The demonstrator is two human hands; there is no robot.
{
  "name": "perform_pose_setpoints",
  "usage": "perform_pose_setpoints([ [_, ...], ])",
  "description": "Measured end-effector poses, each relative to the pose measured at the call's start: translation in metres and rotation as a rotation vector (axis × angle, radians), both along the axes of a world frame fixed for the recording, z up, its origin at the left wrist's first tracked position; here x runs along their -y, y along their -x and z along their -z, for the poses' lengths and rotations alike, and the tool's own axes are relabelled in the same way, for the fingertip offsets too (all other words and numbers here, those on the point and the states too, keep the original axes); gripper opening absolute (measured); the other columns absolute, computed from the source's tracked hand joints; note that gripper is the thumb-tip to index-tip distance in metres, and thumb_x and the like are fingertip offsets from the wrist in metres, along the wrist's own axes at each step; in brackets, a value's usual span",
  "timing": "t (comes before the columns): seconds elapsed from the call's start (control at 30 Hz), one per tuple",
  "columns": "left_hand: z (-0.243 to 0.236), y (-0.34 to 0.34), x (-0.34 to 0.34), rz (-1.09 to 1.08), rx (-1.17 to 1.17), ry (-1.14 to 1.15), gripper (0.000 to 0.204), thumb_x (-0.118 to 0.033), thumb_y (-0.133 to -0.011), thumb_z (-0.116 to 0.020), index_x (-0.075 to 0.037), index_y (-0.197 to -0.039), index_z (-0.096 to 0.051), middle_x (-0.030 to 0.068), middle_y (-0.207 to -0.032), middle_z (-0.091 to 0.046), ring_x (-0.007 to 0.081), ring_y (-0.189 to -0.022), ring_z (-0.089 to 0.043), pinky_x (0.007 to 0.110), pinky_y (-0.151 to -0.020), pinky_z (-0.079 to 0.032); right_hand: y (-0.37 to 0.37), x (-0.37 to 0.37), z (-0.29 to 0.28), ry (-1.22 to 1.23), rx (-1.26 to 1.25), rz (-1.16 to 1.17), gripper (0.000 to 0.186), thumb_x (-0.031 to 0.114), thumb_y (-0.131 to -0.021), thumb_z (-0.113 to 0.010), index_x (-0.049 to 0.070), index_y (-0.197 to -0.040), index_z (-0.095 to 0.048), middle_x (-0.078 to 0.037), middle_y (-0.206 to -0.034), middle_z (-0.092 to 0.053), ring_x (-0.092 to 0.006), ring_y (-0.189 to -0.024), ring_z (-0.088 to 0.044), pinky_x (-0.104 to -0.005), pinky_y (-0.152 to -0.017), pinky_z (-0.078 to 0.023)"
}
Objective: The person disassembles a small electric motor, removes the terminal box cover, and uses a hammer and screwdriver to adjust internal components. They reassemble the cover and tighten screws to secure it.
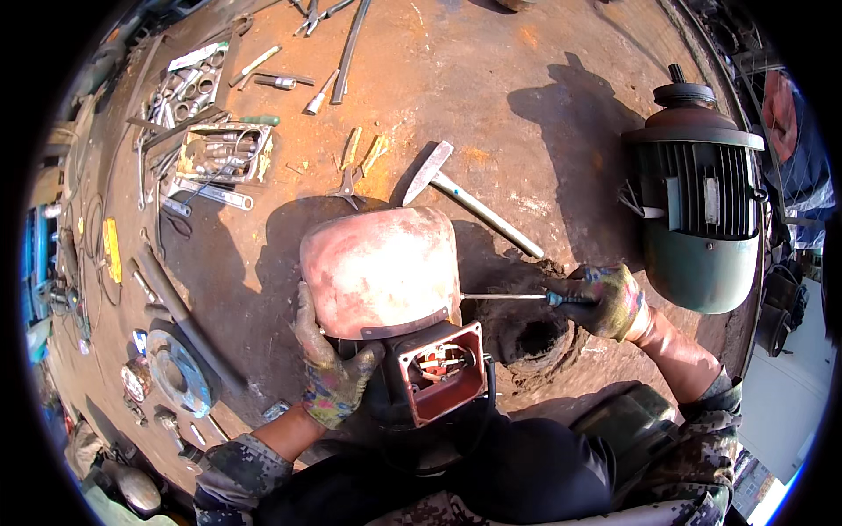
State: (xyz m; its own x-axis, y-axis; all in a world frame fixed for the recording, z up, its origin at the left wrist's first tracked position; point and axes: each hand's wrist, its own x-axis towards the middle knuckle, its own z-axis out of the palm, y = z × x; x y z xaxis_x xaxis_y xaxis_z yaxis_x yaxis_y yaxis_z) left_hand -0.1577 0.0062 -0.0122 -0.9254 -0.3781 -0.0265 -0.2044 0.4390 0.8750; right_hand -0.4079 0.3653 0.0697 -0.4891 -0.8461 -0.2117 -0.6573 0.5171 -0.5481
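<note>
An electric motor with a worn, pinkish-red cover [381, 272] lies in front of me on the rusty bench. Its square terminal box [445, 375] faces up without a lid, showing terminals and wires inside. Gloved in a patterned work glove, my left hand [338, 364] rests against the motor's left side, thumb and fingers spread around the cover's lower corner. My right hand [605, 301], gloved too, is closed around the dark handle of a screwdriver [504, 296]. The screwdriver's shaft points left, and its tip meets the right edge of the cover near the metal strap [405, 323].
A hammer [469, 206] and yellow-handled pliers [353, 171] lie beyond the motor. At the right stands a green finned motor [706, 193]. Boxes of sockets [226, 153], wrenches and a bar fill the left. A blue round flange [178, 373] sits at lower left; a dark hole [537, 337] is beside the motor.
</note>
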Motion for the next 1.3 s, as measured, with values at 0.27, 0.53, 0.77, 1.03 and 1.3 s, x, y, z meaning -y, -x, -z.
perform_pose_setpoints([
  [0.27, 0.006, 0.01, 0.01, -0.048, -0.048, -0.122, 0.13, -0.037, -0.081, -0.095, 0.003, -0.17, -0.011, 0.0229, -0.163, -0.034, 0.0341, -0.153, -0.035, 0.048, -0.127, -0.033, -0.023, 0.035, -0.058, -0.17, 0.583, 0.597, 0.029, 0.01, -0.097, -0.079, -0.003, -0.123, -0.078, -0.007, -0.091, -0.08, -0.0086, -0.072, -0.067, -0.0287, -0.063, -0.056],
  [0.53, 0.008, 0.005, 0.006, -0.092, 0.062, -0.217, 0.129, -0.054, -0.079, -0.092, 0.007, -0.167, -0.02, 0.0369, -0.158, -0.044, 0.0511, -0.143, -0.048, 0.055, -0.123, -0.039, -0.043, 0.126, -0.192, 0.047, -0.176, -0.02, 0.048, -0.009, -0.08, -0.074, 0.004, -0.126, -0.077, -0.013, -0.121, -0.075, -0.0281, -0.105, -0.076, -0.0371, -0.091, -0.06],
  [0.77, 0.01, -0.011, 0.009, -0.143, -0.03, -0.174, 0.116, -0.044, -0.083, -0.092, 0.007, -0.165, -0.027, 0.0308, -0.155, -0.048, 0.0455, -0.146, -0.048, 0.053, -0.124, -0.038, -0.072, 0.278, -0.201, 0.154, -0.072, -0.134, 0.073, 0.032, -0.079, -0.09, 0.009, -0.145, -0.069, -0.005, -0.098, -0.081, -0.0203, -0.096, -0.076, -0.0366, -0.091, -0.058],
  [1.03, 0.018, -0.022, 0.013, -0.11, -0.025, -0.227, 0.116, -0.041, -0.087, -0.088, 0.005, -0.167, -0.019, 0.0309, -0.163, -0.039, 0.0461, -0.152, -0.041, 0.052, -0.127, -0.035, -0.095, 0.363, -0.167, 0.268, 0.176, -0.261, 0.114, 0.072, -0.068, -0.086, 0.004, -0.156, -0.058, -0.002, -0.086, -0.074, -0.0129, -0.081, -0.068, -0.0277, -0.075, -0.053],
  [1.3, 0.03, -0.02, 0.005, -0.153, -0.136, -0.128, 0.105, -0.037, -0.087, -0.086, 0.003, -0.164, -0.027, 0.0294, -0.163, -0.039, 0.0465, -0.146, -0.046, 0.05, -0.123, -0.041, -0.123, 0.426, -0.098, 0.609, 0.8, -0.288, 0.097, 0.077, -0.098, -0.058, -0.006, -0.148, -0.059, -0.001, -0.083, -0.06, -0.0105, -0.074, -0.063, -0.0221, -0.057, -0.05],
])
